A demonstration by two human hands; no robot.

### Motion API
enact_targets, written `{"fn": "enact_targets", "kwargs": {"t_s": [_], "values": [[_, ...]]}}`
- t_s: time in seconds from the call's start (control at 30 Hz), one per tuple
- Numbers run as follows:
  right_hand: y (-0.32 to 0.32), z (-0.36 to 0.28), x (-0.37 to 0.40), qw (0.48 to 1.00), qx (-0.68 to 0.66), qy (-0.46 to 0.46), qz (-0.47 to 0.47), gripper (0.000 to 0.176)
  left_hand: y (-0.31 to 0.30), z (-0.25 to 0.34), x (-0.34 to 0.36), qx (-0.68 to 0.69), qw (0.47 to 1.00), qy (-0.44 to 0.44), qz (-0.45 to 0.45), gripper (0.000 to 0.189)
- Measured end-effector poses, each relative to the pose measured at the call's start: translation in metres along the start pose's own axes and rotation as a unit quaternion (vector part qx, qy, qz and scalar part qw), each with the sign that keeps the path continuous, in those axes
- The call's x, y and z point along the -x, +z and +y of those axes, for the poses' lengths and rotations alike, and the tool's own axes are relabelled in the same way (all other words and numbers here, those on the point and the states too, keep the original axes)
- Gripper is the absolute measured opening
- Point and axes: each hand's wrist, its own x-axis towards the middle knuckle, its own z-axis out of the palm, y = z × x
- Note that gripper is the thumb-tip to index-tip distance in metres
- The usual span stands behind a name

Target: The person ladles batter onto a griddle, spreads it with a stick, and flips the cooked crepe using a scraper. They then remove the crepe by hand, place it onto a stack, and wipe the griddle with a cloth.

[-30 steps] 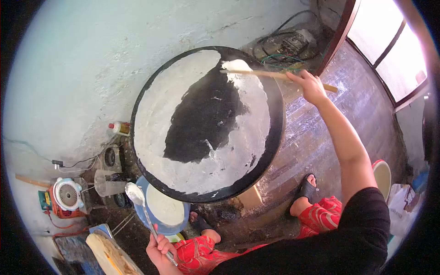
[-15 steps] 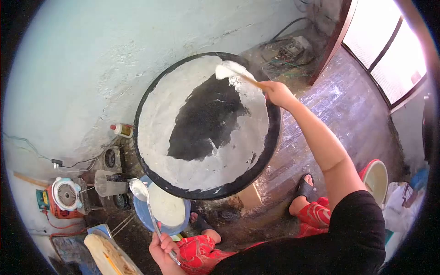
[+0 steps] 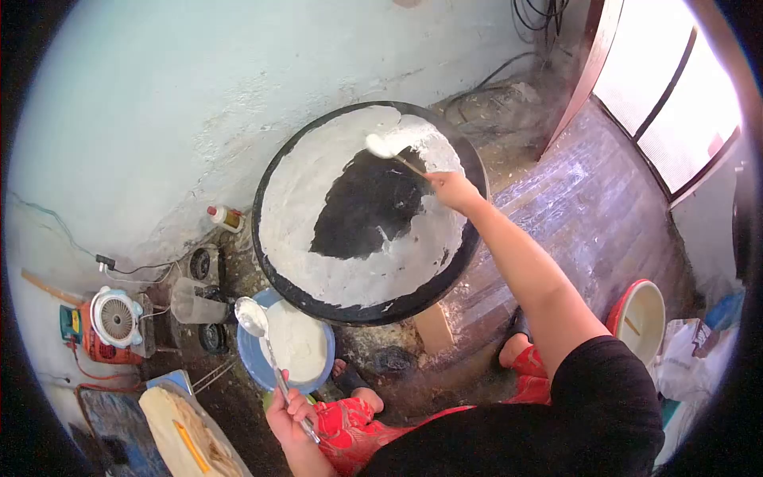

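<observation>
A large round black griddle [image 3: 367, 211] carries a ring of pale batter [image 3: 298, 171] around a bare dark middle. Over its far part, my right hand [image 3: 455, 193] is closed on the handle of a batter-coated spreader [image 3: 381, 145], whose white head lies at the batter's inner edge. Low in the view, my left hand [image 3: 291, 413] grips the long handle of a metal ladle [image 3: 253, 318]. The ladle's bowl, coated with white batter, hangs over the left rim of a blue basin [image 3: 248, 354] of batter.
At left are a small fan [image 3: 116, 316], a clear plastic jug [image 3: 191, 300] and a stack of flatbread [image 3: 179, 429]. A bottle [image 3: 226, 218] stands by the wall. A red-rimmed tub [image 3: 642, 318] is at right. Cables [image 3: 544, 20] hang near the doorway.
My right hand has drawn the spreader slightly left and nearer to me over the griddle. My left hand still holds the ladle by the basin. The whole view has shifted a little.
</observation>
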Motion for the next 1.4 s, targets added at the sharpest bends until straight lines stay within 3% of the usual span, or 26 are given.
{"fn": "enact_targets", "kwargs": {"t_s": [0.1, 0.17, 0.2, 0.27, 0.3, 0.33, 0.37, 0.43, 0.53, 0.6, 0.67, 0.77, 0.83, 0.9, 0.97, 1.03, 1.07, 1.13, 1.23, 1.27, 1.37, 1.4], "values": [[-0.016, 0.004, 0.014, 0.997, 0.056, 0.033, -0.042, 0.031, -0.007, 0.004, 0.003, 0.014, 1.000, -0.009, -0.005, 0.031], [-0.038, 0.001, 0.033, 0.984, 0.089, 0.118, 0.100, 0.031, -0.014, 0.005, 0.004, 0.009, 1.000, -0.016, -0.023, 0.032], [-0.037, 0.018, 0.034, 0.984, 0.089, 0.118, 0.101, 0.031, -0.016, 0.005, 0.005, 0.009, 1.000, -0.016, -0.024, 0.032], [-0.008, 0.066, 0.024, 0.988, 0.053, 0.064, 0.128, 0.031, -0.017, 0.004, 0.007, 0.004, 0.999, -0.008, -0.030, 0.033], [0.014, 0.076, 0.022, 0.991, 0.002, -0.020, 0.135, 0.032, -0.016, 0.004, 0.007, 0.004, 0.999, -0.009, -0.032, 0.033], [0.033, 0.071, 0.019, 0.996, -0.025, 0.004, 0.083, 0.031, -0.014, 0.003, 0.008, 0.013, 0.999, -0.011, -0.030, 0.033], [0.043, 0.051, 0.027, 0.996, -0.024, -0.034, 0.080, 0.031, -0.012, 0.002, 0.009, 0.021, 0.999, -0.011, -0.029, 0.033], [0.038, 0.010, 0.034, 0.998, -0.057, 0.018, -0.023, 0.031, -0.012, 0.004, 0.009, 0.026, 0.999, -0.017, -0.024, 0.033], [0.011, -0.030, 0.040, 0.996, 0.030, 0.071, 0.046, 0.029, -0.015, 0.004, 0.009, 0.025, 0.999, -0.019, -0.019, 0.033], [0.051, 0.015, 0.007, 0.998, 0.022, 0.010, 0.064, 0.030, -0.016, 0.002, 0.012, 0.023, 0.999, -0.020, -0.019, 0.032], [0.063, 0.015, 0.006, 0.998, 0.013, -0.038, 0.055, 0.030, -0.020, 0.005, 0.011, 0.028, 0.999, -0.019, -0.022, 0.032], [0.023, -0.034, 0.049, 0.994, 0.082, -0.062, -0.022, 0.030, -0.019, 0.004, 0.013, 0.022, 0.999, -0.011, -0.022, 0.032], [-0.007, -0.042, 0.064, 0.991, 0.120, 0.051, 0.000, 0.030, -0.020, 0.006, 0.012, 0.015, 1.000, -0.001, -0.021, 0.031], [-0.005, -0.002, 0.041, 0.977, 0.084, 0.110, 0.160, 0.029, -0.027, 0.009, 0.010, 0.024, 0.999, -0.016, -0.039, 0.032], [0.007, 0.009, 0.039, 0.987, 0.024, 0.122, 0.105, 0.029, -0.026, 0.009, 0.012, 0.010, 1.000, -0.008, -0.028, 0.031], [0.033, -0.007, 0.045, 0.998, 0.053, 0.015, 0.006, 0.029, -0.022, 0.006, 0.010, 0.003, 1.000, -0.003, -0.020, 0.031], [0.039, -0.015, 0.051, 0.998, 0.055, 0.015, 0.004, 0.029, -0.020, 0.006, 0.010, 0.012, 1.000, -0.007, -0.016, 0.031], [0.044, -0.034, 0.064, 0.988, 0.122, -0.075, -0.049, 0.029, -0.019, 0.006, 0.012, 0.020, 1.000, -0.008, -0.011, 0.032], [0.015, -0.035, 0.069, 0.988, 0.080, -0.041, -0.127, 0.028, -0.020, 0.006, 0.012, 0.010, 1.000, 0.002, -0.017, 0.031], [0.003, -0.039, 0.079, 0.993, 0.097, -0.028, -0.056, 0.028, -0.022, 0.006, 0.011, 0.001, 1.000, 0.002, -0.021, 0.031], [0.026, -0.022, 0.074, 0.996, 0.074, 0.042, 0.018, 0.028, -0.020, 0.002, 0.014, 0.006, 1.000, -0.003, -0.014, 0.031], [0.044, -0.014, 0.066, 0.998, 0.055, -0.004, -0.014, 0.029, -0.016, 0.003, 0.015, 0.016, 1.000, -0.005, -0.010, 0.030]]}}
